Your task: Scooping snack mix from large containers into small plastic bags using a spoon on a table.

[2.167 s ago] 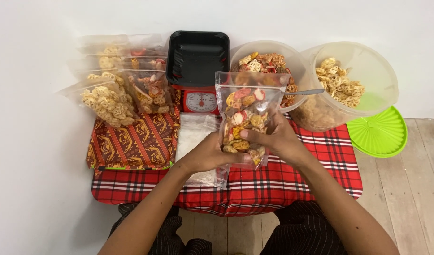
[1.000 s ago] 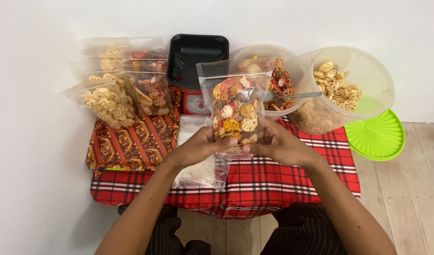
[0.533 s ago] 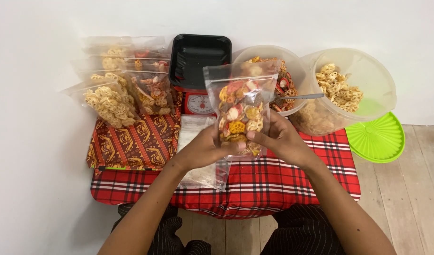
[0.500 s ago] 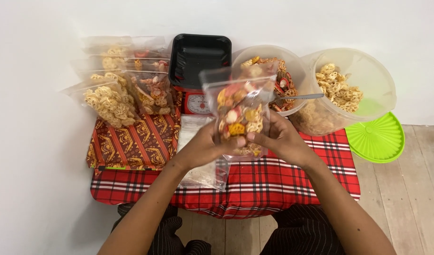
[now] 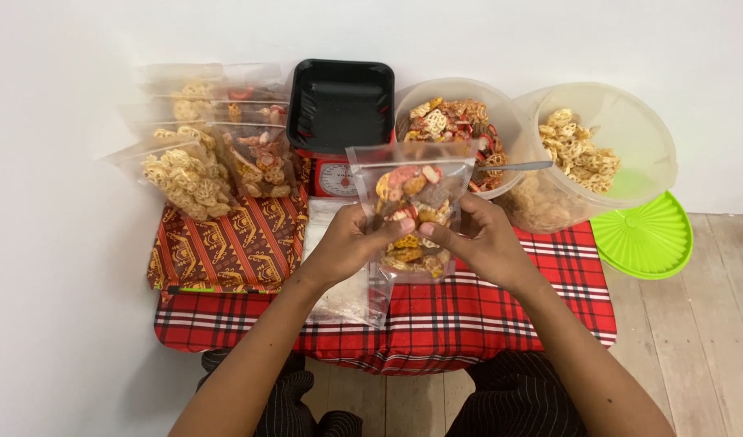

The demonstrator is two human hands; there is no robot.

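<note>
A clear plastic bag of mixed red and yellow flower-shaped crackers (image 5: 414, 194) is held upright above the red plaid cloth (image 5: 485, 307). My left hand (image 5: 349, 243) grips its left side and my right hand (image 5: 478, 239) grips its right side, thumbs pressed on the front of the bag at mid height. The top of the bag is empty and stands open-looking above the crackers. Behind it sits a round tub of mixed crackers (image 5: 456, 121) with a metal spoon (image 5: 521, 165) resting in it.
A red kitchen scale (image 5: 337, 175) carrying a black tray (image 5: 339, 101) stands at the back. Filled bags (image 5: 201, 154) lie at the left on a patterned cloth (image 5: 226, 243). Empty clear bags (image 5: 331, 235) lie under my left hand. A large tub of pale crackers (image 5: 598, 146) and a green lid (image 5: 643, 235) are on the right.
The bag has dropped lower and my hands have moved up its sides, thumbs now on the front. The crackers have settled toward the bottom. The mixed-cracker tub behind is uncovered again.
</note>
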